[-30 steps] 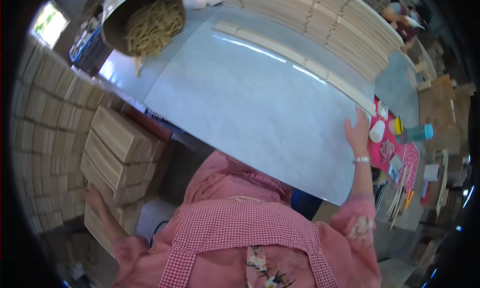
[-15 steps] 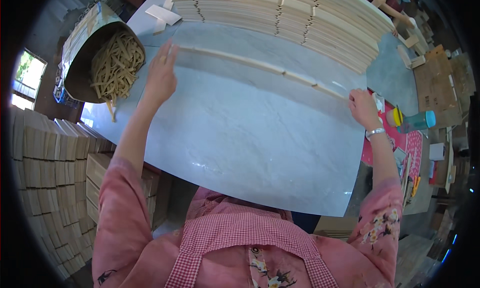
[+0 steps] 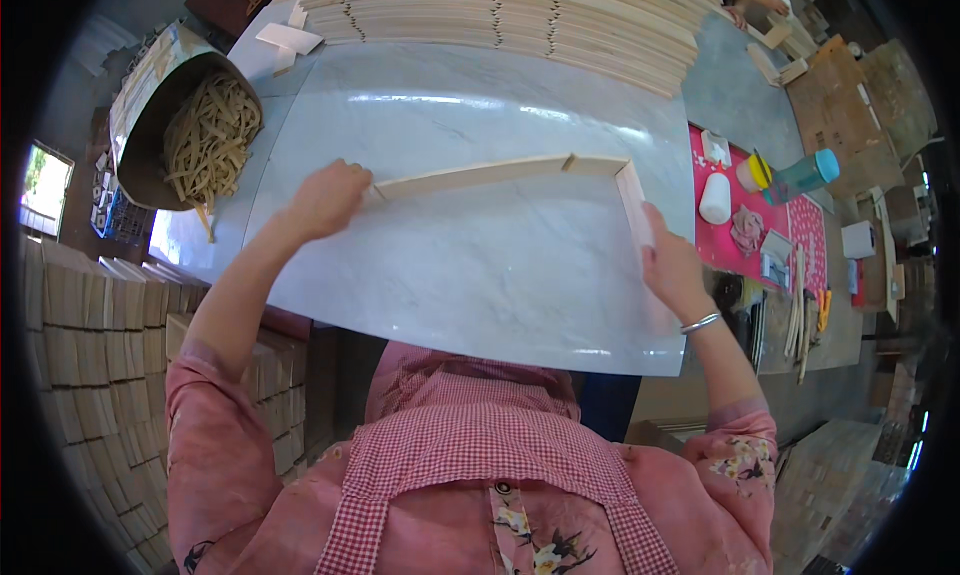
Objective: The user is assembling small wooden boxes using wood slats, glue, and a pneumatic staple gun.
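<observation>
At the far left, stacks of flat wooden panels [image 3: 95, 375] stand below the desk edge, and a round metal tub [image 3: 150, 105] filled with pale wood offcuts [image 3: 210, 140] sits at the left corner of the desk [image 3: 480, 275], a grey-white marble slab. The left hand [image 3: 328, 197] rests on the desk with its fingers curled together over the left end of a long wooden strip [image 3: 470, 176], which lies flat across the middle of the slab. At its right end this strip meets a short wooden strip [image 3: 634, 203] at a corner joint, the two forming an L shape. The right hand [image 3: 672, 265], wearing a bracelet [image 3: 700, 323] at the wrist, presses on the near end of the short strip; its fingers lie together flat on the wood. Along the far edge of the desk, rows of stacked wooden slats [image 3: 520, 20] run side by side. To the right, a pink mat [image 3: 740, 265] carries a white cylinder [image 3: 715, 197] and a teal-capped bottle [image 3: 805, 173], well apart from the strips.
</observation>
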A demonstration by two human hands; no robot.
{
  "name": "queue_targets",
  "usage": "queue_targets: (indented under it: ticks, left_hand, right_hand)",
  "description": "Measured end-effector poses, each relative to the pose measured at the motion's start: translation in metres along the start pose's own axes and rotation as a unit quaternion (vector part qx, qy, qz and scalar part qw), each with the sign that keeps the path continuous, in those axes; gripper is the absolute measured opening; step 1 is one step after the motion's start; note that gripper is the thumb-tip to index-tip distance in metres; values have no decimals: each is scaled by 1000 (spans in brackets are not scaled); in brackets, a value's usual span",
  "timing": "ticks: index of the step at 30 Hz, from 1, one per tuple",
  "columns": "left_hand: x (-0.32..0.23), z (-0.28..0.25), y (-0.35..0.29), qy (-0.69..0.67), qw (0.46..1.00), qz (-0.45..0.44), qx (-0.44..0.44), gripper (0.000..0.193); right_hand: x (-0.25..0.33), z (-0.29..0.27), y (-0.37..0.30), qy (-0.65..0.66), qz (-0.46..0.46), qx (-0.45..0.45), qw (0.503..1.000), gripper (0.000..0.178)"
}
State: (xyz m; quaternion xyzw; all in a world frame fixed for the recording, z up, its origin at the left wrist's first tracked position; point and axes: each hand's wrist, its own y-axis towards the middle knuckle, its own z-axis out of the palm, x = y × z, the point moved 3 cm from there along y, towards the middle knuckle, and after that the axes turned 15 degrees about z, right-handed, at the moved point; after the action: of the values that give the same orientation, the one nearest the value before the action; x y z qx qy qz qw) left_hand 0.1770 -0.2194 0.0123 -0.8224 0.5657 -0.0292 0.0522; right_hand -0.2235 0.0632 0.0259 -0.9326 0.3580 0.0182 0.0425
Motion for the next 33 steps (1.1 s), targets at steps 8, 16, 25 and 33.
queue_targets:
  ticks: [8,16,25,33]
  left_hand:
    - [-42,16,-13,-247,963,-87,-60,52]
    - [-85,25,-16,-517,820,-196,-145,31]
    - [-103,42,-14,-532,805,-138,-223,28]
    - [-107,47,-14,-506,814,-146,-245,42]
  right_hand:
    - [61,17,-50,340,-178,45,922,22]
    - [117,3,-98,194,-351,-149,904,22]
    - [145,39,-101,242,-324,-192,894,32]
    - [149,41,-98,232,-319,-221,892,35]
